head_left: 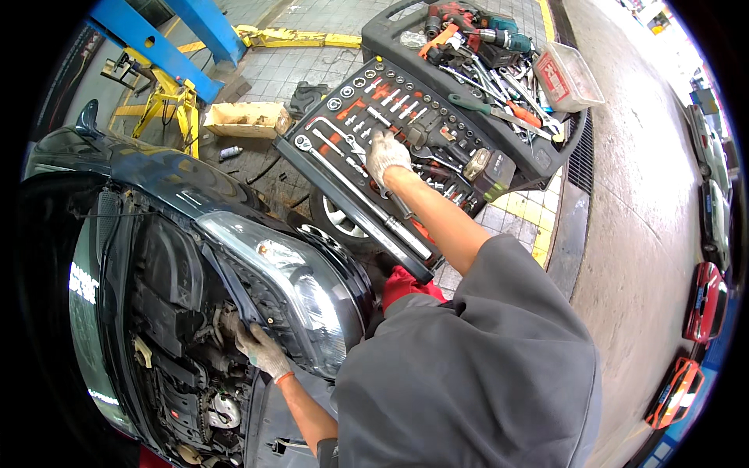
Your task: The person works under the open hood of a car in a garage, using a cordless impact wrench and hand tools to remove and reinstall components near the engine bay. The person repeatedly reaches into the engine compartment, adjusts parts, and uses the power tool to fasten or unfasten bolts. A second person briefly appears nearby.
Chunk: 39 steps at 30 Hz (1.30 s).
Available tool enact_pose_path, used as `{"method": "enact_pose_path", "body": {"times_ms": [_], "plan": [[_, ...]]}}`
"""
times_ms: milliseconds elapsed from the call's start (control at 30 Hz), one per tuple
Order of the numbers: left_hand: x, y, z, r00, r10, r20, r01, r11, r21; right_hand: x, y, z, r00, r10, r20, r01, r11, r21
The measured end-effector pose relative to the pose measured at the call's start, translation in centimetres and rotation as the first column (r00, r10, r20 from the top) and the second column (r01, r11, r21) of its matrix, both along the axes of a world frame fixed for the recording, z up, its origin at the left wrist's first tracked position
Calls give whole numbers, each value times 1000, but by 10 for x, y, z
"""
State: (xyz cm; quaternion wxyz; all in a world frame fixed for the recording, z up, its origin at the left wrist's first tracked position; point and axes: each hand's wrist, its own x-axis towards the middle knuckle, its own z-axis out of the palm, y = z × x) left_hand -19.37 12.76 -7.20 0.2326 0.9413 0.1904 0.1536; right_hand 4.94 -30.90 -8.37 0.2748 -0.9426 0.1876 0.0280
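Observation:
My right hand [387,161], in a pale knit glove, is at the open socket tool tray [348,195], with curled fingers on a tool among the chrome pieces; I cannot make out which. Sockets [359,83], a ratchet [303,143] and a long steel bar [407,238] lie around it. My left hand [262,350], gloved too, is at the inner edge of the car's headlight [300,285], over the engine bay [175,335], its fingers bent round something I cannot make out.
A black cart [558,156] holds drills [499,39], wrenches and a plastic tub [567,78]. A blue lift post [211,43] with yellow arms [164,101] stands beyond the dark car, near a cardboard box [246,118]. A drain grate [581,156] runs beside the driveway, with several parked cars [702,300] at far right.

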Motion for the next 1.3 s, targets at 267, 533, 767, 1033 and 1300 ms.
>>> {"method": "enact_pose_path", "body": {"times_ms": [267, 533, 767, 1033, 1300], "plan": [[-10, -8, -18, 999, -4, 36, 0, 992, 128, 15, -32, -8, 994, 105, -30, -106, 993, -56], [-7, -13, -15, 998, -14, 63, 5, 990, 143, 22, -35, -13, 967, 89, -239, -141, 967, -212], [-4, -17, -21, 994, -6, 109, -8, 992, 129, 36, -32, -10, 937, 202, -284, -297, 889, -349], [1, -9, -6, 987, 42, 153, -49, 998, 41, 56, -9, -9, 853, 277, -442, -469, 778, -419], [-14, -6, 38, 947, 143, 289, -89, 977, -192, 55, -64, -7, 849, 456, -266, -528, 719, -452]]}}
